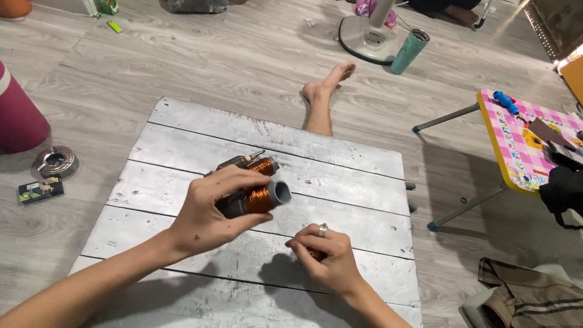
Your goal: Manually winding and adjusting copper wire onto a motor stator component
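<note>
The left hand (pixel 215 210) grips a grey tube wound with copper wire (pixel 257 198) above the middle of the grey plank table (pixel 350 171), with a second copper-wound piece (pixel 256 163) just behind it. The right hand (pixel 324 257) rests clenched on the table, pinching something small that cannot be made out. Bare planks lie open toward the far and right edges, well apart from both hands.

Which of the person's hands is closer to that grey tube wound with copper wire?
Left. The left hand grips the copper-wound grey tube over the grey board; the right hand is closed just below and right of it, not touching.
</note>
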